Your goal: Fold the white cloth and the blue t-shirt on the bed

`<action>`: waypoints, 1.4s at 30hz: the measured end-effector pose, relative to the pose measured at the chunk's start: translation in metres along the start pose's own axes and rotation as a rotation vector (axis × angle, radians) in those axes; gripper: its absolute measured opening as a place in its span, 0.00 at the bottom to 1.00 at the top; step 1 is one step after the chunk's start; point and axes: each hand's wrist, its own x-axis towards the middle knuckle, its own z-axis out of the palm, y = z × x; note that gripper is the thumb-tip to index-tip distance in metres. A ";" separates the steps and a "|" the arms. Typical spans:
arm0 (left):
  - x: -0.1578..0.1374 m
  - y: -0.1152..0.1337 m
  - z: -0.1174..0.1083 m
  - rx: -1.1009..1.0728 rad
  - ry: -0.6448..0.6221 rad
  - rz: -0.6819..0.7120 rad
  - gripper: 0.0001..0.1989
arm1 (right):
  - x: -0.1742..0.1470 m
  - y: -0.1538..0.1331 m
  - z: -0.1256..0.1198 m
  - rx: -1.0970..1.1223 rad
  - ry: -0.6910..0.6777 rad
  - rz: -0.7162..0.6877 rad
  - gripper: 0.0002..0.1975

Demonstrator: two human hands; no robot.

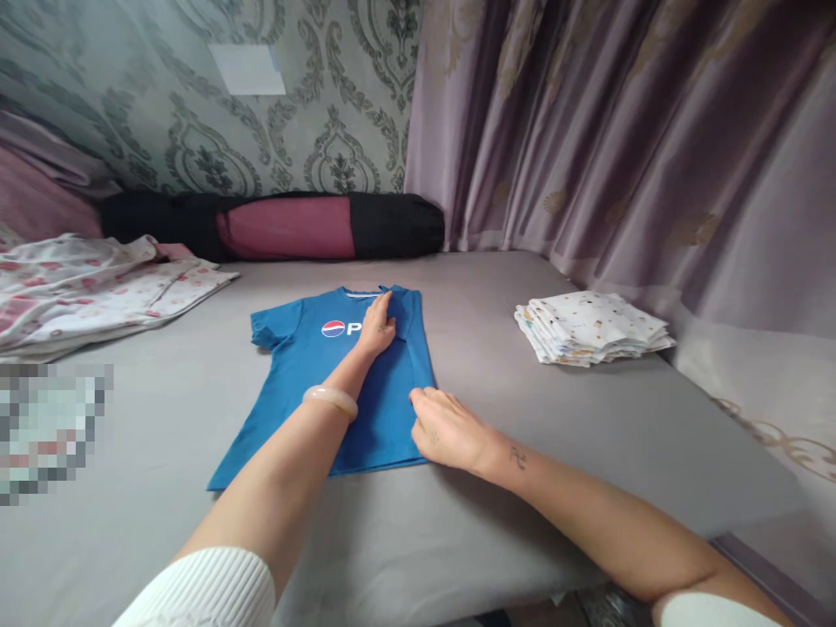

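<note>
A blue T-shirt (293,392) with a round red, white and blue logo lies front up on the grey bed sheet. Its left sleeve is spread out, while the right side is folded inward over the chest. My left hand (379,326) lies flat on the shirt just below the collar, fingers stretched out, covering part of the lettering. At the shirt's lower right edge, my right hand (448,427) has its fingers curled against the folded fabric, gripping it. The fingertips of that hand are partly hidden.
A stack of folded white printed cloths (591,326) sits on the right of the bed (483,540). White-and-pink printed fabric (111,292) lies at the left. A black and maroon bolster-shaped bag (287,228) runs along the wall, beside purple curtains (588,131). A blurred patch covers something at far left.
</note>
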 end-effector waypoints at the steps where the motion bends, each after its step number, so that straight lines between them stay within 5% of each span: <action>1: 0.000 0.000 0.000 0.006 -0.003 -0.003 0.35 | 0.002 0.003 0.000 0.054 0.011 -0.014 0.15; 8: 0.000 0.000 0.000 0.010 -0.008 -0.008 0.35 | 0.018 0.024 0.011 0.606 -0.113 0.030 0.17; 12: -0.001 -0.001 0.001 0.010 0.014 0.016 0.35 | 0.024 0.031 0.007 0.426 0.128 0.003 0.12; 16: -0.001 0.000 0.001 0.013 0.019 0.015 0.34 | 0.033 0.035 0.010 0.098 0.367 -0.023 0.21; 23: -0.001 0.002 0.001 -0.063 0.013 0.015 0.35 | 0.041 0.037 0.040 -0.008 0.211 -0.051 0.34; 31: -0.003 0.008 -0.001 -0.082 0.018 0.023 0.34 | 0.048 0.035 0.020 -0.056 0.281 -0.061 0.26; 37: -0.004 0.011 -0.002 -0.094 0.040 0.052 0.34 | 0.099 0.052 -0.001 -0.056 0.439 -0.001 0.18; 42: -0.004 0.012 -0.002 -0.085 0.033 0.070 0.34 | 0.147 0.068 -0.007 -0.046 0.404 0.043 0.21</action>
